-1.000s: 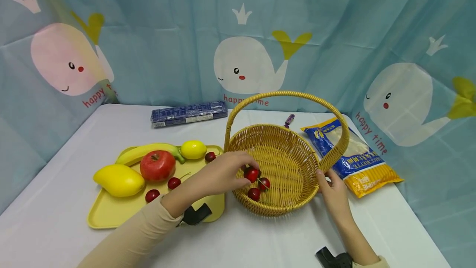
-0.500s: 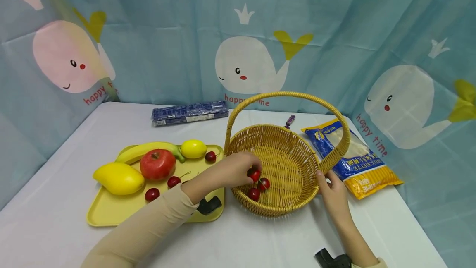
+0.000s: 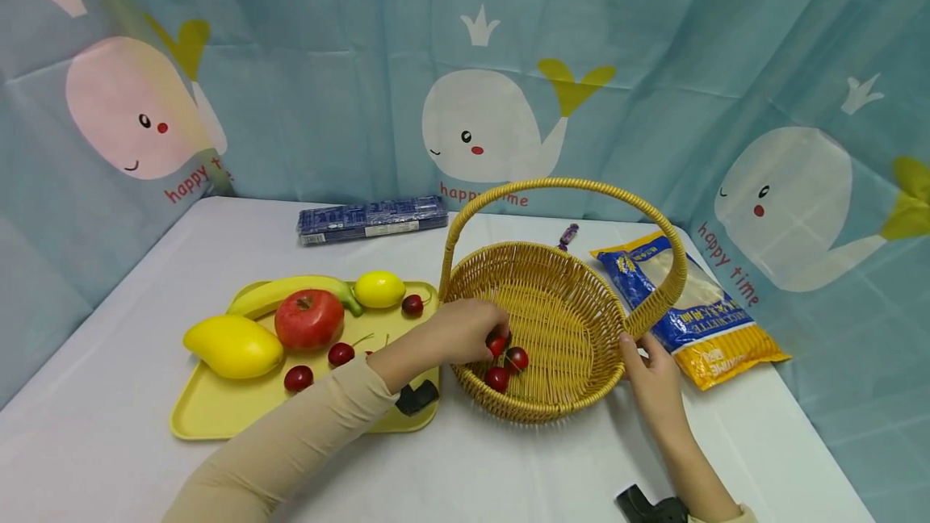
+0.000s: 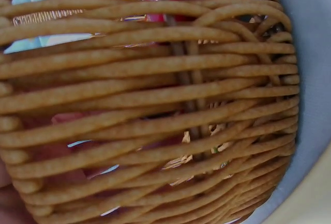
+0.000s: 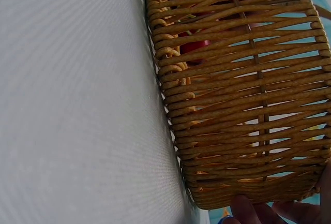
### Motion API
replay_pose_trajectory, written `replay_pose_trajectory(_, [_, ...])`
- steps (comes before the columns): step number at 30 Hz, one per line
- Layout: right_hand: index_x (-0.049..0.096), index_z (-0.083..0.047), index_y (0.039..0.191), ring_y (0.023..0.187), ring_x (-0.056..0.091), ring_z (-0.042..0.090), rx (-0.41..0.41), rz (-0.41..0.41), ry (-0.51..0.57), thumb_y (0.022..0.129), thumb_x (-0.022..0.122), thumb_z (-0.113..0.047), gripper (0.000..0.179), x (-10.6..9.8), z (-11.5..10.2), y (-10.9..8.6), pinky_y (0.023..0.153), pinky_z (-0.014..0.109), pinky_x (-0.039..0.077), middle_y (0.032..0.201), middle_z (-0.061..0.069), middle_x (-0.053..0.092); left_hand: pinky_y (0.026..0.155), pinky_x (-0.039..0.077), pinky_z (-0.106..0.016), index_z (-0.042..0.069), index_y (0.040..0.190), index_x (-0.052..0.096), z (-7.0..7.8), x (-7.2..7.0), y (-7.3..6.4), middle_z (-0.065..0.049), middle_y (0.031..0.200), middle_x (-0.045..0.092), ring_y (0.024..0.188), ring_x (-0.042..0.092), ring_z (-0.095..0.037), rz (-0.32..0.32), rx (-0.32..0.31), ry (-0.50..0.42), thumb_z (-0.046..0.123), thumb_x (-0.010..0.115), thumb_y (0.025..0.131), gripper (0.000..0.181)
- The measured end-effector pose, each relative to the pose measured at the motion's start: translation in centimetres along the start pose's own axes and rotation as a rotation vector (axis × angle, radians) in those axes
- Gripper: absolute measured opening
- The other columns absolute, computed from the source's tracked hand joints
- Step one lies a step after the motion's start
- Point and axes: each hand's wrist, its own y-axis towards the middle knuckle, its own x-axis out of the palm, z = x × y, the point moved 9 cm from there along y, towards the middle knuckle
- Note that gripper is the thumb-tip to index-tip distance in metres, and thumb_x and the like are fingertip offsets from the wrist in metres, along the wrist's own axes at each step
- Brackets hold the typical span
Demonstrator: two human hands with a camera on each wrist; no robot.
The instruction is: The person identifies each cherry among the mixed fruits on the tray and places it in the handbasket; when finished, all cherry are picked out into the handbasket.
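A yellow wicker basket [image 3: 559, 321] with a tall arched handle stands on the white table. My left hand [image 3: 461, 333] reaches over its left rim, fingers curled at a red cherry [image 3: 497, 345] low inside. Beside that lie a second cherry [image 3: 517, 359] and a third cherry [image 3: 497, 379] on the basket floor. At the right, by the handle's base, my right hand [image 3: 654, 382] grips the rim, thumb on top; its fingers [image 5: 245, 211] press the outer wall in the right wrist view. Wicker fills the left wrist view and mostly hides the left fingers.
Left of the basket, a yellow tray [image 3: 211, 418] holds a banana [image 3: 283, 295], a lemon [image 3: 379, 290], a mango [image 3: 232, 347], a red pomegranate-like fruit [image 3: 309, 321] and several cherries. Behind lie a blue packet [image 3: 372, 220] and a wrapped candy [image 3: 568, 236]; a blue-yellow bag [image 3: 690, 313] is at right.
My left hand has moved slightly right and lower into the basket with the cherry, which now sits close to the other two. The right hand keeps its grip on the rim.
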Motion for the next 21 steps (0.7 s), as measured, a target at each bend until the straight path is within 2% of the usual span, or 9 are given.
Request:
replay_pose_trajectory(5, [0.054,0.002,0.118,0.072,0.061,0.001,0.002,-0.008,-0.001,0.098,0.044,-0.026,0.036,0.05,-0.04,-0.02,0.060,0.021,0.051,0.098,0.017,0.055,0.058,0.043,-0.023,0.014,0.092,0.065,0.04,0.54,-0.07,0.007,0.078,0.057,0.070,0.051,-0.010,-0.041,-0.024,0.010,0.011,0.074,0.072,0.022])
replay_pose_trajectory(14, [0.054,0.000,0.120,0.072,0.061,0.001,-0.003,-0.016,0.003,0.098,0.044,-0.025,0.035,0.05,-0.09,0.01,0.060,0.020,0.051,0.101,0.016,0.055,0.053,0.042,-0.025,0.017,0.087,0.066,0.20,0.77,0.05,0.008,0.076,0.057,0.067,0.051,-0.010,-0.070,-0.044,0.043,0.008,0.074,0.070,0.020])
replay_pose_trajectory(21, [0.053,0.001,0.120,0.073,0.061,0.001,0.000,-0.016,0.008,0.098,0.043,-0.025,0.035,0.01,-0.03,-0.07,0.061,0.020,0.051,0.100,0.015,0.054,0.056,0.043,-0.025,0.016,0.095,0.067,0.34,0.71,0.00,0.007,0.082,0.060,0.070,0.051,-0.010,-0.085,-0.055,0.049,0.009,0.074,0.071,0.026])
